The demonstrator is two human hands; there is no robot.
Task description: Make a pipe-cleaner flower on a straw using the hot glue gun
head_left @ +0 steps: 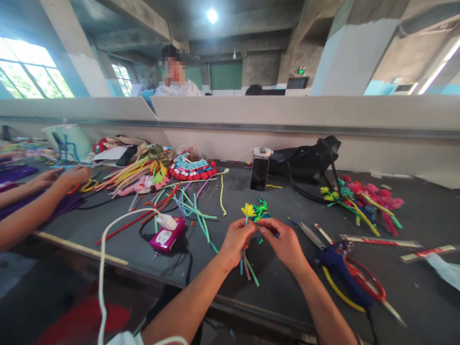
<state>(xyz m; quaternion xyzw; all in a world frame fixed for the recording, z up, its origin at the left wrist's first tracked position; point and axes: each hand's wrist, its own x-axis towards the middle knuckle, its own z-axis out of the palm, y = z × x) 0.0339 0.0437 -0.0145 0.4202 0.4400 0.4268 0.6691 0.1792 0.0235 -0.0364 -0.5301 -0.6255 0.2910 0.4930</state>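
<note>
My left hand [237,239] is closed round a few pipe-cleaner stems [247,270], pale blue, pinkish and green, whose lower ends hang below the fist. A yellow pipe-cleaner flower [247,210] stands upright on a blue stem just above my left thumb. My right hand [282,239] meets the left at the fingertips, thumb and forefinger pinched together. What lies in that pinch is too small and covered to make out. Behind the fingers are short green and blue pieces [261,211], apparently lying on the dark table [230,187].
Right of my hands lie scissors [366,280], a blue glue gun [341,268] and finished flowers [377,199]. A purple power socket [167,235], its white cable and loose pipe cleaners [196,211] are leftward. A tumbler [260,170] and black bag [309,160] stand behind. A co-worker's hands [68,177] work far left.
</note>
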